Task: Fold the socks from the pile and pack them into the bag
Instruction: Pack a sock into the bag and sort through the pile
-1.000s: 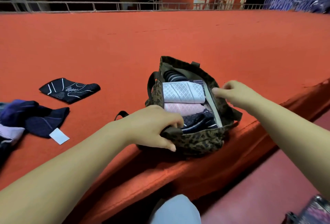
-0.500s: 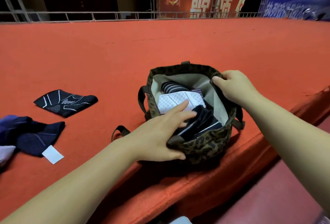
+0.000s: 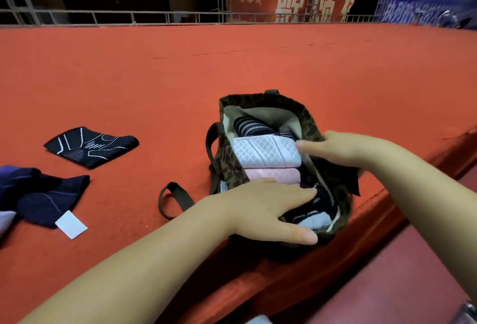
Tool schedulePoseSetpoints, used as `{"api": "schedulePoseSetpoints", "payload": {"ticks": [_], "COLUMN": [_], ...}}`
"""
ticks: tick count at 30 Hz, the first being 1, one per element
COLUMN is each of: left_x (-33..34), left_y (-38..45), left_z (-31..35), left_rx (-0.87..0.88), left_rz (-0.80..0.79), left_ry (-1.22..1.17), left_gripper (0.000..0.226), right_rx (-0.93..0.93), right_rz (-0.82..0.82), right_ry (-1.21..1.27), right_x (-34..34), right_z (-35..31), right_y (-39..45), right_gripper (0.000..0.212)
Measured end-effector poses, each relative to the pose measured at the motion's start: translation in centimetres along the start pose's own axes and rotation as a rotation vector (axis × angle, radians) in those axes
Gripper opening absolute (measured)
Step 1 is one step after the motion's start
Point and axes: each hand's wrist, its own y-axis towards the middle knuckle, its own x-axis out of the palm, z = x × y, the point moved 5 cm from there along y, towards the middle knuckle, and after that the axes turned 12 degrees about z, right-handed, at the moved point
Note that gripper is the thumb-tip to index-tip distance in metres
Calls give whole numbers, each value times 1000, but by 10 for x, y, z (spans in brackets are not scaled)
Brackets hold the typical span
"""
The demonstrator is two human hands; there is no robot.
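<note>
A: Nearest the camera, the left hand (image 3: 268, 210) is laid flat into the near end of the bag (image 3: 307, 112), fingers straight, and a dark folded pair (image 3: 317, 207) is being pressed down so it seats beside the others.

B: And the right hand (image 3: 343, 149) is set on the right rim, apparently so the mouth is kept wide. Whether the cloth is actually pinched cannot be told; the fingers are blurred there.

A: Inside, a row is seen: the pink pair (image 3: 273, 175), then the white patterned pair (image 3: 265, 152), then the striped pair (image 3: 251, 127) at the far end. They are stood side by side, likely so space is saved.

B: Further left, the loose pile (image 3: 44, 194) is left on the red carpet (image 3: 232, 65), with one folded dark sock (image 3: 90, 147) just beyond it, ready to be packed.
</note>
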Motion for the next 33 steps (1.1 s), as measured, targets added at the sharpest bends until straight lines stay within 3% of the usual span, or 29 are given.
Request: {"api": "schedulePoseSetpoints", "payload": {"ticks": [2, 5, 8, 11, 14, 17, 19, 21, 23, 27, 33], "left_x": [10, 16, 9, 12, 15, 19, 21, 22, 27, 30, 30], "left_y": [2, 6, 11, 13, 14, 6, 0, -2, 0, -1, -5], "left_z": [3, 0, 0, -6, -5, 4, 5, 3, 4, 8, 8], "left_rx": [-1, -10, -33, -105, -190, -137, -136, -139, -121, -135, -216], "left_rz": [-87, -182, -158, -225, -259, -184, -172, -174, -165, -208, -242], "left_ry": [92, 199, 169, 294, 449, 451, 355, 346, 387, 376, 369], "left_gripper": [80, 89, 94, 99, 108, 104, 94, 90, 92, 91, 83], "right_rx": [-28, -57, -21, -17, -61, -82, -397, -779, -871, -496, -259], "right_rz": [-42, 98, 237, 137, 222, 371, 510, 547, 386, -82, -291], "right_ry": [25, 374, 512, 548, 196, -363, -376, -267, -382, -733, -540], "right_x": [7, -6, -21, -28, -36, -28, -19, -10, 4, 26, 32], "right_z": [12, 12, 9, -3, -4, 13, 3, -13, -19, 9, 41], "right_y": [-5, -4, -2, -3, -2, -7, -25, -49, -57, -48, -48], "right_gripper": [33, 8, 17, 21, 23, 51, 47, 37, 41, 45, 50]}}
